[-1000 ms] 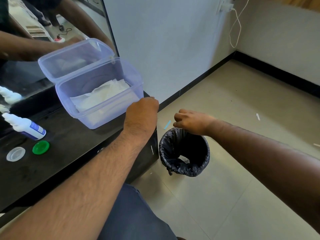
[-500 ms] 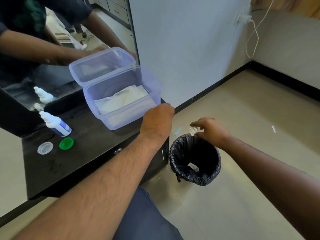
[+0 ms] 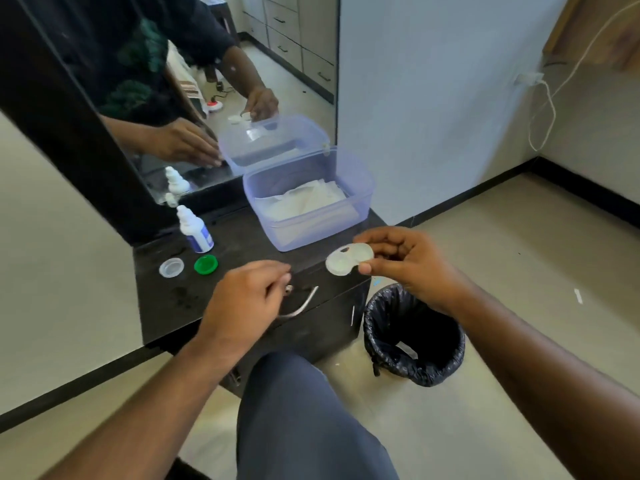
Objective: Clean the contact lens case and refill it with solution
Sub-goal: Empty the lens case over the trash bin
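My right hand (image 3: pixel 412 261) pinches the pale, translucent contact lens case (image 3: pixel 348 259) by its right end, holding it in the air over the black dresser top's (image 3: pixel 242 251) right front corner. My left hand (image 3: pixel 249 299) hovers over the dresser's front edge with fingers loosely curled and nothing in it. A white solution bottle with a blue label (image 3: pixel 195 230) stands uncapped at the back left. In front of it lie a clear cap (image 3: pixel 171 267) and a green cap (image 3: pixel 205 264).
An open lilac plastic box (image 3: pixel 360 199) holding white tissues sits at the back right, against the mirror (image 3: pixel 194 81). A black-lined bin (image 3: pixel 415 341) stands on the floor to the dresser's right. A curved metal drawer handle (image 3: pixel 301 304) shows below my left hand.
My right hand has come up from over the bin and now holds the lens case above the dresser corner. My left hand has left the box and drawn back toward me.
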Demonstrator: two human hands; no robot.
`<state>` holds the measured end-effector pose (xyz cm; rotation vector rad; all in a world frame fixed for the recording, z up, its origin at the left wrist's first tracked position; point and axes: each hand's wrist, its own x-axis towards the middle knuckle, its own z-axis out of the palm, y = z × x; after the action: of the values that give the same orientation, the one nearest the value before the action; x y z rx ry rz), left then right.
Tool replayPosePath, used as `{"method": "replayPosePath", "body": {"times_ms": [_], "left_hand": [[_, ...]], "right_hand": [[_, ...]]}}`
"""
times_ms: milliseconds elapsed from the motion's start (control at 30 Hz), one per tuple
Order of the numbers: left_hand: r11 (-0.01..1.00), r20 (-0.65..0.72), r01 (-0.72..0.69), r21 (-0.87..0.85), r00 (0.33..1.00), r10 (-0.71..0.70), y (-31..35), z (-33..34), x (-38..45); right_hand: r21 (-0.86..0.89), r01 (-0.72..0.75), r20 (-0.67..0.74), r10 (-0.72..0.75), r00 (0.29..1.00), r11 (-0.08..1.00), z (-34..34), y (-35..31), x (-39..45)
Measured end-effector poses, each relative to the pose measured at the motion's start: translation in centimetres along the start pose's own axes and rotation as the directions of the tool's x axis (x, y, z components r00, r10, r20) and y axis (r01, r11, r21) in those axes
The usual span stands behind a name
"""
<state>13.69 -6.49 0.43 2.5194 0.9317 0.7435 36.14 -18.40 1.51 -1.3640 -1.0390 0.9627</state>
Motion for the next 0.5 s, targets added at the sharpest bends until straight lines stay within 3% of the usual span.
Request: {"method": "replayPosePath", "body": {"times_ms": [67,200,500], "left_hand": [[0.997,-0.019,0.067,0.049,0.998,-0.067,-1.7,-2.0,-1.4],[0.957,-0.024,0.214,0.198,0.977,-0.214,-4.2,-5.2,-3.9],[0.909,0.077,0.3,0.288,0.939,-0.334,-6.1,-7.2,-4.9]], "right_hand": [[-0.02,0.047,0.023,-0.046,0.999,0.999,3.0,-0.5,1.2],[-0.238,0.115,0.052,-0.105,0.993,0.964,8.7,-0.7,3.6],[-0.485,0.027,-0.015,-0.04,0.999,0.874,15.4,-0.1,5.4]]}}
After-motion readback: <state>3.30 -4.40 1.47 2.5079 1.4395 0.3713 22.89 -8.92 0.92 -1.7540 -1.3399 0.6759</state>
